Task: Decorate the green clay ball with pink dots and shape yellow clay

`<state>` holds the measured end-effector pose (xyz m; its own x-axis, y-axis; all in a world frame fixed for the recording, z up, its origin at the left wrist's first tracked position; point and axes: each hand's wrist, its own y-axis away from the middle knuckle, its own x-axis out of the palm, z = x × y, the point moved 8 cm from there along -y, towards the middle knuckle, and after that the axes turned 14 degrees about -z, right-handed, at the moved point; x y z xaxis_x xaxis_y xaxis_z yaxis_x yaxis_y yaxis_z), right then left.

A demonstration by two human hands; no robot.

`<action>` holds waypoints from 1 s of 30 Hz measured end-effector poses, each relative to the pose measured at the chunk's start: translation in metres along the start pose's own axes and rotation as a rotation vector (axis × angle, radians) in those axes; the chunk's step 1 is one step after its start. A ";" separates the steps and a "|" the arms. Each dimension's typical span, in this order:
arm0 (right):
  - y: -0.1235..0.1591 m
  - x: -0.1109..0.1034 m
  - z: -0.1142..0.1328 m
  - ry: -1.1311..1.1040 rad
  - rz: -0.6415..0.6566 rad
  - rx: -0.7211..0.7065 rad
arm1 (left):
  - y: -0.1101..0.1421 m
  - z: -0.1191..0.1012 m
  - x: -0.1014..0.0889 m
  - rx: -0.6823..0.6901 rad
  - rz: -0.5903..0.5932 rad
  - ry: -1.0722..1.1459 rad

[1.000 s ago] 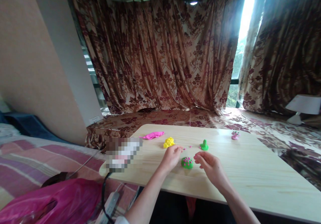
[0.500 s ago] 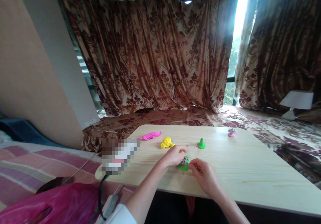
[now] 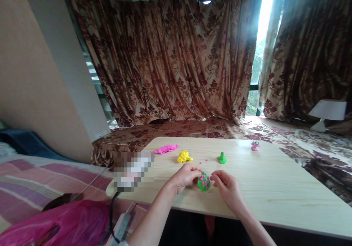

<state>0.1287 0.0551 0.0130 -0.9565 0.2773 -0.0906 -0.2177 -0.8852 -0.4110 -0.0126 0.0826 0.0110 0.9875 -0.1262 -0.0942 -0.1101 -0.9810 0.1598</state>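
A rounded piece of green modelling clay [image 3: 202, 187] dotted with several small pink balls is between my hands, low over the near part of the table. My left hand [image 3: 184, 178] grips its left edge with thumb and fingers. At its upper right edge, my right hand [image 3: 226, 187] is closed in a pinch. Whatever those fingertips hold, if anything, is too small to make out. Just beyond the hands lie loose pink clay bits [image 3: 200, 162]. A green clay stem on a wide base [image 3: 222, 158] stands behind them, and a lumpy yellow clay piece [image 3: 184, 156] is to the left.
The pale wooden table [image 3: 275, 187] also bears a long pink clay lump [image 3: 167, 149] at the back left and a small pink clay figure [image 3: 255, 147] at the back right. A blurred-out object [image 3: 133, 170] with a black cable lies at the left edge.
My left hand has drawn back from above the green clay to its left edge. The clay piece shows more fully, turned toward me. A loose pink bit hidden before is visible. My right hand stays close beside it.
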 end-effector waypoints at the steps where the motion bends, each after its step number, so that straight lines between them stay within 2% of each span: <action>1: -0.004 -0.002 -0.001 -0.052 -0.028 0.025 | 0.001 0.002 0.000 -0.026 -0.008 0.121; 5: -0.015 -0.012 -0.005 -0.172 -0.147 0.065 | 0.003 0.013 0.002 -0.108 -0.050 0.550; 10: -0.012 -0.014 -0.008 -0.209 -0.199 0.025 | 0.002 0.024 0.005 -0.141 -0.108 0.779; 14: -0.007 -0.013 -0.002 -0.162 -0.203 -0.041 | 0.003 0.029 0.005 -0.125 -0.108 0.835; 22: -0.002 -0.010 0.031 -0.023 -0.162 -0.267 | 0.014 0.023 0.008 -0.042 -0.095 0.800; 30: -0.001 -0.009 0.033 0.002 -0.170 -0.330 | 0.015 0.023 0.009 -0.035 -0.092 0.791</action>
<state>0.1312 0.0411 0.0440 -0.9115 0.4112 0.0025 -0.2989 -0.6583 -0.6909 -0.0077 0.0631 -0.0096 0.7809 0.1099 0.6149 -0.0336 -0.9756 0.2170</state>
